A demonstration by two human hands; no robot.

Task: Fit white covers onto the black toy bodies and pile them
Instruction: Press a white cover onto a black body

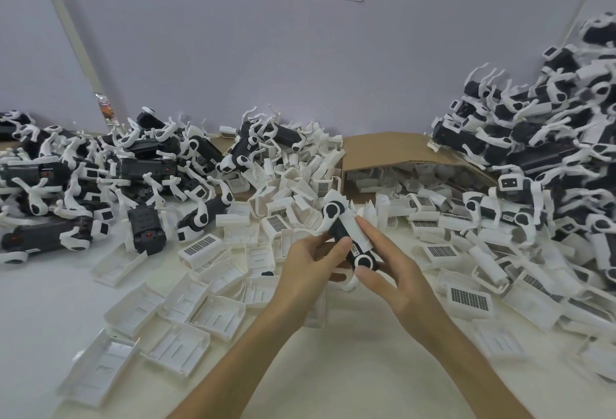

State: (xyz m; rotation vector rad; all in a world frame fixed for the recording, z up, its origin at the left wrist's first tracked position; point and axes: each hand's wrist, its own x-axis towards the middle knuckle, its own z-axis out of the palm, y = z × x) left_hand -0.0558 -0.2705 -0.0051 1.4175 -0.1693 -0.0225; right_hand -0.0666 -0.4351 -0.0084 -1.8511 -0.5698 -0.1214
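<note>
Black toy body point(340, 232) tilted at centre, white cover point(359, 235) on its 3 o'clock side | left hand point(308, 263) grips it, thumb on top | right hand point(390, 268) pinches it, fingers curled on the cover | loose covers point(213, 315) around on table point(350, 368) | toy heaps at 2 o'clock point(540, 138) and 10 o'clock point(83, 168)

White table point(350, 368): loose white covers point(220, 315) ctr, toy piles point(83, 168) L/R, cardboard box point(393, 148) behind, prob. tipped.

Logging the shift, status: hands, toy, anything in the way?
Left hand, right hand grip one black toy body. White cover against its side. Loose covers around, none blocking.
</note>
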